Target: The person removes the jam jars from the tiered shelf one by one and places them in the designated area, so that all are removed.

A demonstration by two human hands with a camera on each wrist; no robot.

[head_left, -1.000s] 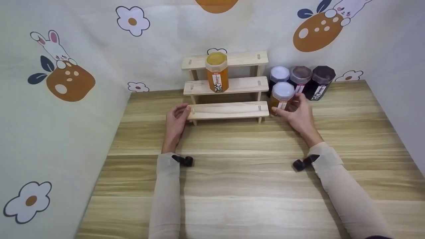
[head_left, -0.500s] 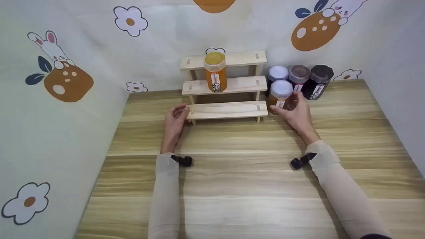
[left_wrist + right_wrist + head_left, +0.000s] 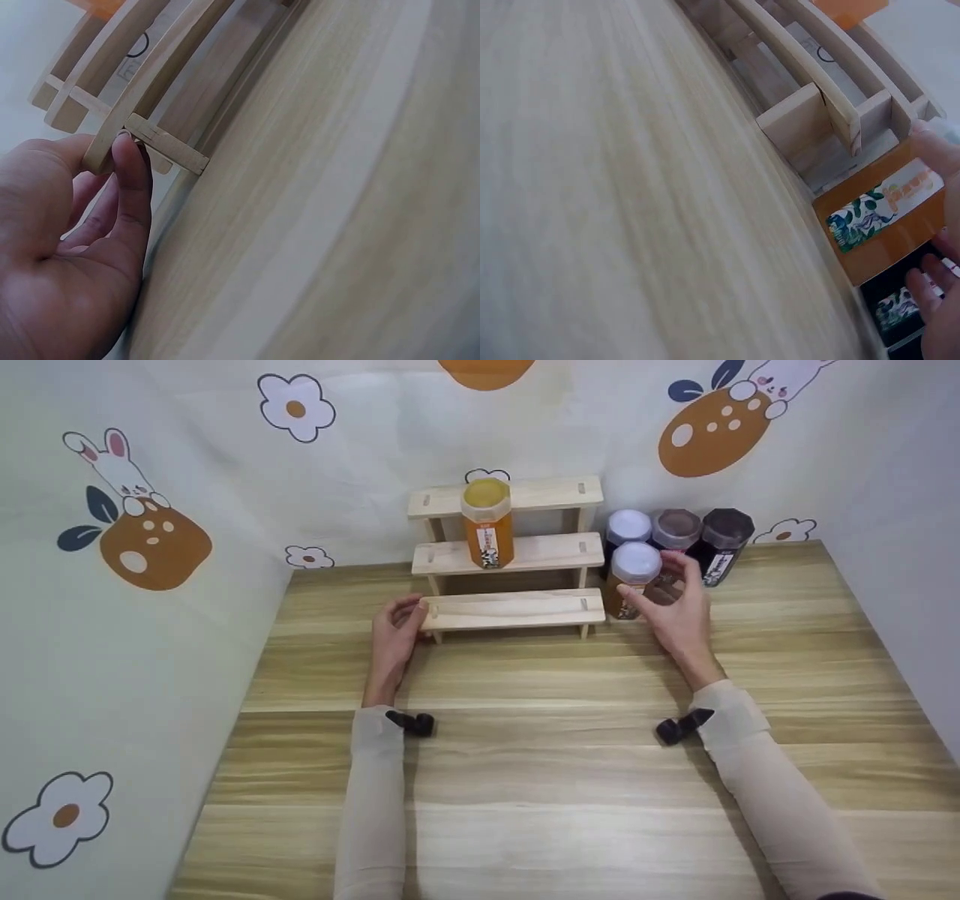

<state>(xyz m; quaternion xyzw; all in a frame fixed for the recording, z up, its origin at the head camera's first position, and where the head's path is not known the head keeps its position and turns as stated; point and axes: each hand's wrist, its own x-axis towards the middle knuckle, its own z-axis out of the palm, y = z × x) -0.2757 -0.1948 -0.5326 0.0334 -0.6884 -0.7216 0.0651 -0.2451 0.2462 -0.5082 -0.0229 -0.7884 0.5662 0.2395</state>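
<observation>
My left hand (image 3: pixel 397 630) pinches the left end of the lowest step of a three-tier wooden display stand (image 3: pixel 514 610); thumb and fingertips meet at the board's edge in the left wrist view. On the middle tier stands an octagonal orange jar (image 3: pixel 491 540) with a yellowish lid. To the right of the stand, an amber jar (image 3: pixel 881 214) with a white lid and floral label stands upright on the table. Around its upper part my right hand (image 3: pixel 679 611) has the thumb at the front and the index finger by the lid. The other fingers are partly hidden.
Behind the amber jar are a dark jar with a white lid (image 3: pixel 628 523), one with a brownish lid (image 3: pixel 679 526), and a black-lidded one (image 3: pixel 726 529). A patterned cloth wall (image 3: pixel 360 472) rises behind the wood-grain table (image 3: pixel 525 780).
My right hand has shifted upward on the amber jar, from its lower body towards the lid. The left hand and the stand have stayed in place.
</observation>
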